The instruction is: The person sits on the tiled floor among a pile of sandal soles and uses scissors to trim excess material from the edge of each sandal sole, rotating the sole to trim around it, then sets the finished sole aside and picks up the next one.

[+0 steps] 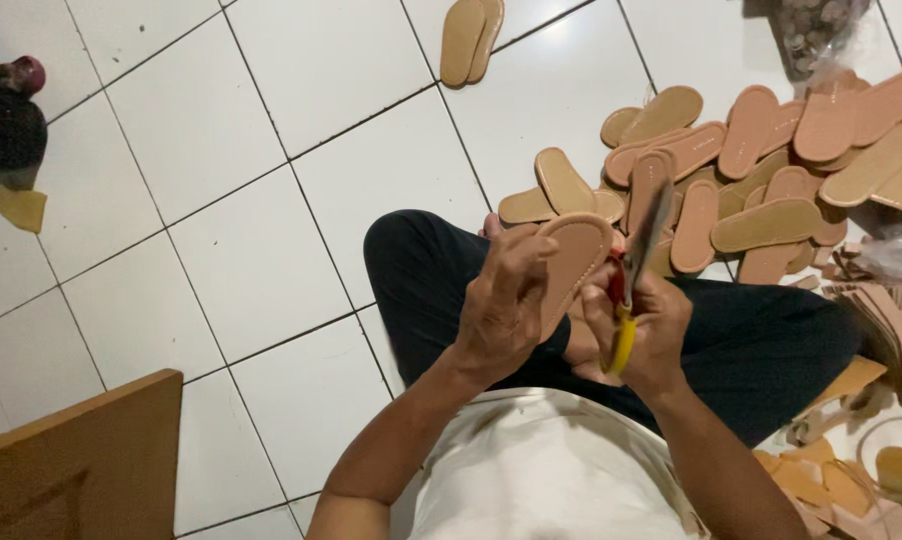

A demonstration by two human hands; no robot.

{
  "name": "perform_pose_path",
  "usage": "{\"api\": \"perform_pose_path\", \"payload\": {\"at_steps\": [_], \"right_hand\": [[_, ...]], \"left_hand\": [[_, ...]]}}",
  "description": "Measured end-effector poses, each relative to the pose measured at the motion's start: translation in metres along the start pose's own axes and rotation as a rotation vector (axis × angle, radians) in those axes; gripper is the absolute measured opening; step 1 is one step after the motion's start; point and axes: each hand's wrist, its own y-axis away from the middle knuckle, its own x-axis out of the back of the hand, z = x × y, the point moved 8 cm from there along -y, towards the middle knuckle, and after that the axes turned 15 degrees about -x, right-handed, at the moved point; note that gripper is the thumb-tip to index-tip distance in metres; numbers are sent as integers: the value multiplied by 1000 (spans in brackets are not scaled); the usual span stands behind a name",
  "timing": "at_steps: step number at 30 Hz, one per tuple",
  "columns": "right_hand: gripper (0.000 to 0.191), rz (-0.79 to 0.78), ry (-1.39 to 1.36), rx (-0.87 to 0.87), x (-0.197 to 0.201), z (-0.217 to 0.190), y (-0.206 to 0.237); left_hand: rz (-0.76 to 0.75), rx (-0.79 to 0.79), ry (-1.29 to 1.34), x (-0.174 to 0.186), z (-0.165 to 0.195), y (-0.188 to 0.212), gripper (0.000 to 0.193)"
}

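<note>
My left hand (pixel 503 300) grips a tan sandal sole (pixel 574 262) with a raised rim, held upright over my lap. My right hand (pixel 649 325) holds scissors (pixel 633 280) with red and yellow handles. Their blades point up beside the sole's right edge and look blurred. I sit cross-legged in dark trousers (pixel 421 270) and a white shirt (pixel 541 470) on the floor.
A heap of tan and pinkish soles (pixel 751 170) lies on the white tiled floor (pixel 241 200) ahead to the right. Two more soles (pixel 471 38) lie at the top. Cut scraps (pixel 821 485) sit at my right; a wooden board (pixel 81 460) is at lower left.
</note>
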Motion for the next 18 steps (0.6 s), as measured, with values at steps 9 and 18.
{"api": "perform_pose_path", "payload": {"at_steps": [9,18], "right_hand": [[29,45,465,259,-17,-59,-18],[24,-20,450,135,-13,-43,-22]], "left_hand": [[-161,-300,-270,-1,17,-7,46],[58,22,-70,15,-21,3,40]]}}
